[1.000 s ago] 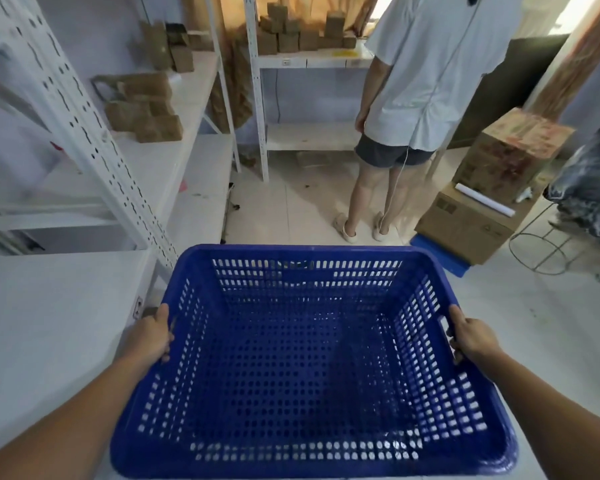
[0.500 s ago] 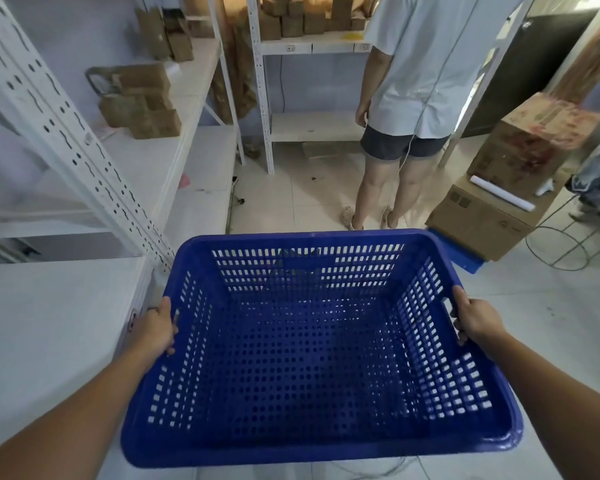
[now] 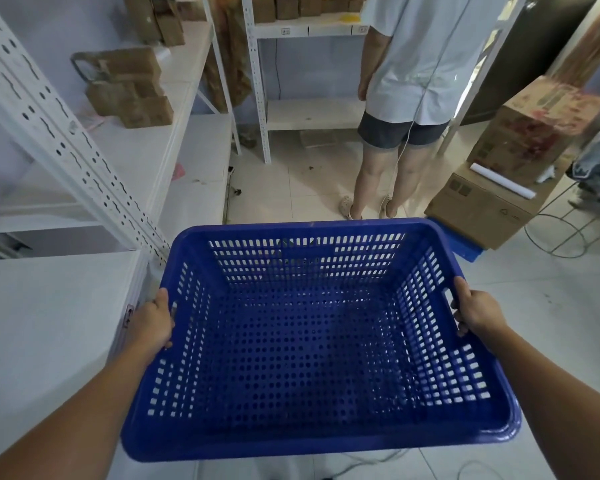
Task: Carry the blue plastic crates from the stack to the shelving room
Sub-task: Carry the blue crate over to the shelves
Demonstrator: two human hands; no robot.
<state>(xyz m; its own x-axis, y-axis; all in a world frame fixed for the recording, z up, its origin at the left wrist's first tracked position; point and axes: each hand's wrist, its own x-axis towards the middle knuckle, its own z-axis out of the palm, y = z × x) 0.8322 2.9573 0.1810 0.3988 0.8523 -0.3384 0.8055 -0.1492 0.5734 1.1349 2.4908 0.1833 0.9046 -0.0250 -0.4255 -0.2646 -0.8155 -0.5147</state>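
Left hand point(image 3: 151, 323) and right hand point(image 3: 478, 313) each clasp a side rim of the rectangular, perforated blue plastic crate point(image 3: 312, 344).

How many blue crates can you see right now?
1. The blue crate is empty, held by the left hand and right hand. No others show; more may be out of view.
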